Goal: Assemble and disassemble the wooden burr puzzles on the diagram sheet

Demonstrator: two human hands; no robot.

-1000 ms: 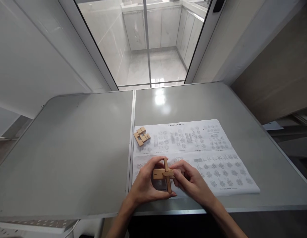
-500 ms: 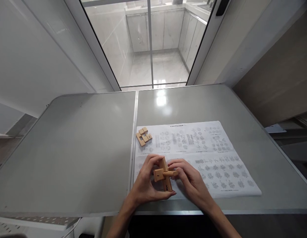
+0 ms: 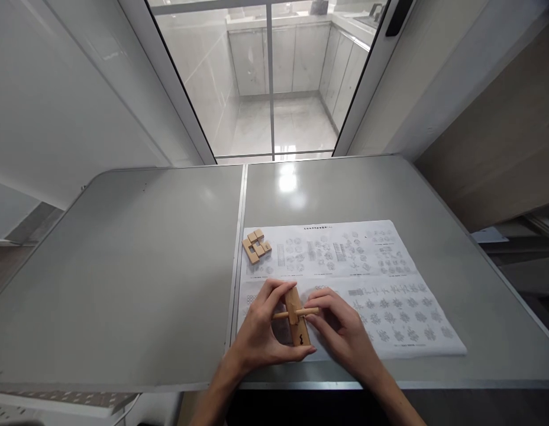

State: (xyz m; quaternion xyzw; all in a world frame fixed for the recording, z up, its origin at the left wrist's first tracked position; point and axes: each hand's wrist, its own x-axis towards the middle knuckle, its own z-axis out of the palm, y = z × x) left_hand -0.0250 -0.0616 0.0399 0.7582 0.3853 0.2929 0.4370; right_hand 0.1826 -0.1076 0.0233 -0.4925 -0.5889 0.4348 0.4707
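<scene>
Between thumb and fingers, my left hand (image 3: pixel 261 331) grips the two ends of an upright wooden block (image 3: pixel 302 335) with a dark mark near its lower end. A thin wooden piece (image 3: pixel 307 311) crosses the block's middle and sticks out on both sides. The thumb and fingers of my right hand (image 3: pixel 341 325) close on the right end of this crosspiece. Both hands are over the lower part of a printed sheet (image 3: pixel 345 279). Several small wooden pieces (image 3: pixel 257 247) lie together on the sheet's upper left corner.
The sheet lies on a grey table (image 3: pixel 168 266) with a metal seam (image 3: pixel 241 213) running just left of it. Beyond the far edge stands a glass door (image 3: pixel 271 77) with a metal frame. A shelf with some items is at the right.
The crosspiece has turned: its broad marked left end now shows as a thin edge. My right hand has shifted slightly with it. The camera view has moved a little.
</scene>
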